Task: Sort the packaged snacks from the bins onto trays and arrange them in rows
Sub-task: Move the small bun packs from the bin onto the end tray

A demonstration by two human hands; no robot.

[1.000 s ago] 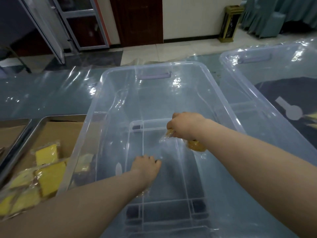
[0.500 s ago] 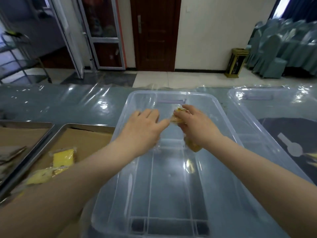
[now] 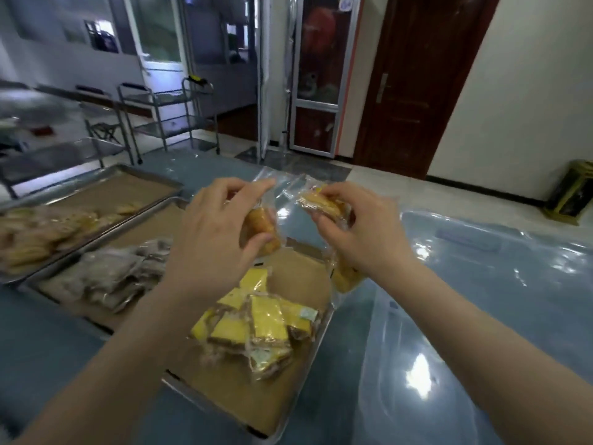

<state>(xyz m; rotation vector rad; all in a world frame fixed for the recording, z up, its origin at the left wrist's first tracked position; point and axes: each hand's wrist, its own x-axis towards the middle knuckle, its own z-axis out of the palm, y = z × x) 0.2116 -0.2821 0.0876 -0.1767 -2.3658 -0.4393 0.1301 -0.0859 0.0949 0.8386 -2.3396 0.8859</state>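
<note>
My left hand (image 3: 215, 239) pinches a clear packet with a golden-brown pastry (image 3: 258, 229) inside. My right hand (image 3: 362, 232) grips another packaged golden snack (image 3: 322, 202), and a second packet (image 3: 345, 277) hangs below that hand. Both hands are raised over the near metal tray (image 3: 298, 409), which is lined with brown paper and holds a pile of yellow-topped cake packets (image 3: 256, 326) and a heap of grey-brown packets (image 3: 112, 277). To the right lies the clear plastic bin (image 3: 449, 348).
A second metal tray (image 3: 154, 181) at the far left holds pale round biscuit packets (image 3: 35, 232). The table is covered in blue cloth under clear film. Metal trolleys (image 3: 167, 123) stand behind the table; a door and a dark waste bin (image 3: 571, 194) lie beyond.
Both hands lifted out of the clear bin and swung left over the near tray. The left hand, holding nothing before, now pinches a pastry packet. My view turned left.
</note>
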